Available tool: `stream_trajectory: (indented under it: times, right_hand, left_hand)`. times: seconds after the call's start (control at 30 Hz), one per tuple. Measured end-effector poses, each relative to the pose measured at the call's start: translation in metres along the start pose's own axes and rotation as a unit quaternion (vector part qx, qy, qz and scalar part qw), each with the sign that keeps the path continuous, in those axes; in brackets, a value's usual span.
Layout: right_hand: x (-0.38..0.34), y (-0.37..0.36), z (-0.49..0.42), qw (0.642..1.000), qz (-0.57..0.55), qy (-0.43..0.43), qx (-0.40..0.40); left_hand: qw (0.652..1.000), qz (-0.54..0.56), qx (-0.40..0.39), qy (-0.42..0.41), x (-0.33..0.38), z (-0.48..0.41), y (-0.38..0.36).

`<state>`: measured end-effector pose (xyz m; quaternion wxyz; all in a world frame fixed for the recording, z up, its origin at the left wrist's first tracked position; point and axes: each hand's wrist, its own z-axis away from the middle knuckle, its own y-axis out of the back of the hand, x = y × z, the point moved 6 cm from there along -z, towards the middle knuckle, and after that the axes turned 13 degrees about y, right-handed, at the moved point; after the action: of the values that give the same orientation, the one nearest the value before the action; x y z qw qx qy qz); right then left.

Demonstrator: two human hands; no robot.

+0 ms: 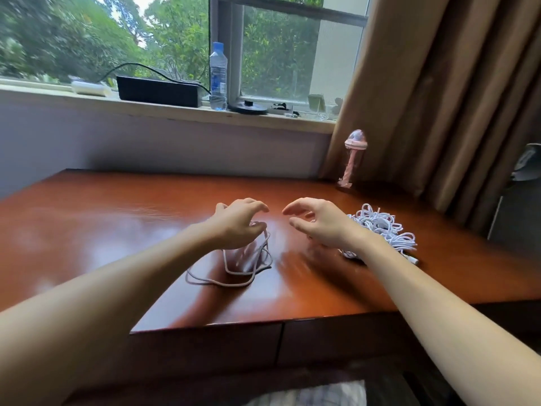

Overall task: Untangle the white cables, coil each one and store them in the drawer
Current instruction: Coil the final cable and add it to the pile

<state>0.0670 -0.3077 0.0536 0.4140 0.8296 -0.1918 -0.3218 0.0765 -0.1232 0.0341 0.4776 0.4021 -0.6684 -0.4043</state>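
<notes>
Dark wooden drawer fronts (pixel 205 350) closed | looped white cable (pixel 265 253) pinched by left hand (pixel 237 227), likely for coiling | right hand (pixel 322 227) spread, nothing held | tangled white cable heap (pixel 380 227) parked right, awaiting untangling

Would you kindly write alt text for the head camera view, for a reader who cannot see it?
A person's left hand holds loops of a white cable at a wooden desk, with the right hand open beside it. A tangled pile of white cables lies to the right.

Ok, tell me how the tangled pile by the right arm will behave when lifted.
Likely floppy: the pile is thin looped cable, so it should sag. It probably comes up as one clump, since the loops interlock. Its plug end may dangle.
</notes>
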Motion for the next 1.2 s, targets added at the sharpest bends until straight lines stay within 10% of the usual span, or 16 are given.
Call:
stream_trajectory:
  times: [0.43,0.97,1.2]
  right_hand:
    - [-0.035,-0.070,-0.010,0.989,-0.019,-0.010,-0.144]
    - [-0.004,-0.100,-0.076,0.996,0.062,0.002,-0.061]
    - [-0.003,-0.102,-0.089,0.998,0.064,-0.011,-0.020]
  left_hand:
    - [0.998,0.041,0.006,0.038,-0.067,0.028,-0.002]
    - [0.977,-0.046,0.089,0.188,-0.133,0.012,0.006]
    - [0.976,0.073,0.083,0.188,-0.157,0.006,0.011]
